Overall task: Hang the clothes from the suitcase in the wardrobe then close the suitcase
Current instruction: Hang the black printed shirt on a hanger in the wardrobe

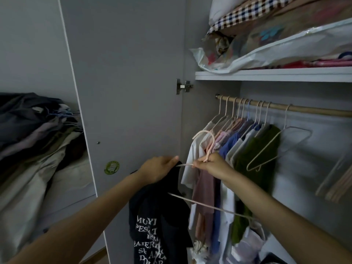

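Observation:
A dark T-shirt with white lettering hangs low in front of the open wardrobe. My left hand grips its upper edge where a pale pink hanger enters it. My right hand holds that hanger by the neck, just below the hook. The hanger's bottom bar runs to the right under my right forearm. Behind my hands, several shirts hang on hangers from a wooden rail. The suitcase is out of view.
An empty hanger hangs on the rail right of the shirts, with more hangers at the far right. The open wardrobe door stands left of my hands. Bagged bedding fills the shelf above. A pile of clothes lies at the left.

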